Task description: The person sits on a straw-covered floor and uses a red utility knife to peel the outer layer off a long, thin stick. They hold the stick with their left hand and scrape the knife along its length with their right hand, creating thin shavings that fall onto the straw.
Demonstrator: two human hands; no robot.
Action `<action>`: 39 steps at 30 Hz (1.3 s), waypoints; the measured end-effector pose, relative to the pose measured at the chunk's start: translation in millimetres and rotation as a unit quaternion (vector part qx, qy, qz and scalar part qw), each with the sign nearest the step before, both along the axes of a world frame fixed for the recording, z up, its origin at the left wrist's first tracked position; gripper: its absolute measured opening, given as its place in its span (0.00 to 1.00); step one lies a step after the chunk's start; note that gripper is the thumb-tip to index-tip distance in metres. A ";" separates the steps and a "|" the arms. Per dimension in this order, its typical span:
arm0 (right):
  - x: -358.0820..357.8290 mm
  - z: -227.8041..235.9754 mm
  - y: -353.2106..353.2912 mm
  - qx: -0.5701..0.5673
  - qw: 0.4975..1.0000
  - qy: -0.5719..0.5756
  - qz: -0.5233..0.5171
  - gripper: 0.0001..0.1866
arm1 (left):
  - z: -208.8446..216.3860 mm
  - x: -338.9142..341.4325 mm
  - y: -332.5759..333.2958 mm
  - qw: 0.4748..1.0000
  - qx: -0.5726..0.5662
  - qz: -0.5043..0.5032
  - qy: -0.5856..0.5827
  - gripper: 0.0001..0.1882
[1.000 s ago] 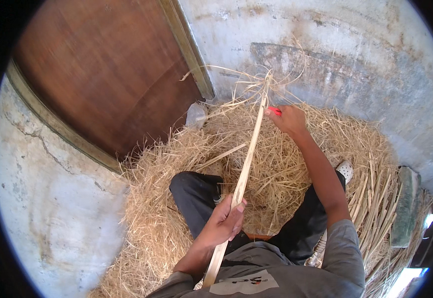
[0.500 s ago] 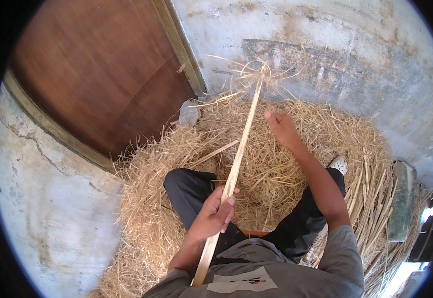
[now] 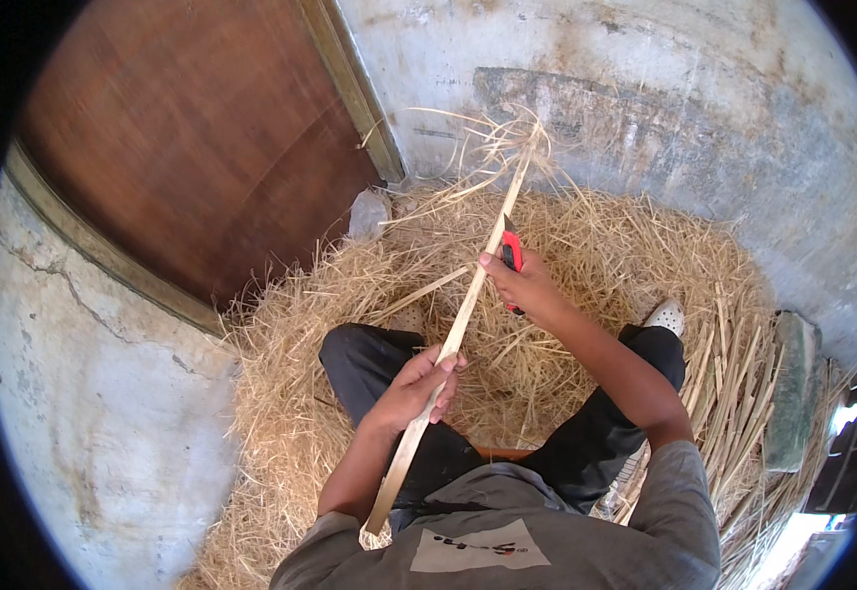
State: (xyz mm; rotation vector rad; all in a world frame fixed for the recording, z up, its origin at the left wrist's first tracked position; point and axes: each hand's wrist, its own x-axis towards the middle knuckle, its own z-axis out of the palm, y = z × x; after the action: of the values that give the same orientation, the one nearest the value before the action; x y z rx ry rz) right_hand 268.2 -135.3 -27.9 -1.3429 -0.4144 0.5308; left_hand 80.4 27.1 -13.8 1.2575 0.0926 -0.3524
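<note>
A long, pale bamboo strip [image 3: 468,307] slants up from beside my torso toward the far wall, its far end frayed into curling shavings [image 3: 522,143]. Around its lower part my left hand [image 3: 423,385] is closed. Farther up, my right hand [image 3: 524,284] grips a red and black utility knife [image 3: 512,252], its thumb against the strip. The knife's blade end lies at the strip's right edge; whether it cuts into the strip, I cannot tell.
Deep shavings [image 3: 586,231] cover the floor around my legs. Split strips [image 3: 733,393] lie in a bundle at the right, beside a greenish block [image 3: 792,393]. A brown door [image 3: 202,147] stands at the far left, a pale stone [image 3: 370,213] near its corner, and a stained wall [image 3: 645,108] behind.
My right hand has come down and left onto the strip, and the knife now shows in it. My left hand has shifted slightly toward me along with the strip.
</note>
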 end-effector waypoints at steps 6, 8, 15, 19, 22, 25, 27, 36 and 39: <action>-2.3 9.5 -9.5 -0.280 0.896 -0.342 0.036 0.34 | 14.1 -13.8 -2.7 0.992 0.107 0.060 -0.003 0.13; -26.9 17.7 -13.1 -0.354 0.809 -0.466 0.052 0.40 | 13.0 -22.6 -5.5 0.990 0.106 0.097 0.007 0.13; -48.9 -12.7 -5.6 -0.349 0.727 -0.592 -0.006 0.40 | 16.1 -34.1 -23.3 0.990 0.052 0.127 0.015 0.12; -31.0 -19.5 -2.5 -0.309 0.731 -0.607 -0.044 0.40 | 20.6 -27.5 -25.5 0.992 0.043 0.123 0.004 0.12; -18.0 -15.6 -1.6 -0.339 0.730 -0.591 -0.048 0.40 | 18.8 -28.2 -23.3 0.992 0.024 0.124 0.007 0.11; -12.3 -10.4 -0.7 -0.393 0.709 -0.584 -0.043 0.39 | 16.6 -27.2 -23.6 0.992 0.007 0.125 0.005 0.11; -12.9 -5.1 2.2 -0.436 0.707 -0.554 -0.054 0.39 | 19.8 -27.7 -25.4 0.991 0.003 0.133 0.019 0.11; -1.6 -3.9 -4.0 -0.451 0.726 -0.513 -0.078 0.39 | 13.3 -37.0 -25.9 0.996 -0.008 0.089 0.005 0.11; -19.3 -0.6 -5.2 -0.375 0.759 -0.532 -0.025 0.40 | 12.5 -37.1 -24.6 0.996 0.000 0.088 -0.013 0.11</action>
State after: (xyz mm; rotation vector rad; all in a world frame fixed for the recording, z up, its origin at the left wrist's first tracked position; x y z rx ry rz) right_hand 248.9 -140.5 -28.6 -2.3900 -1.1719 -0.2443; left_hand 43.4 2.5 -1.3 1.2427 0.1799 -0.1841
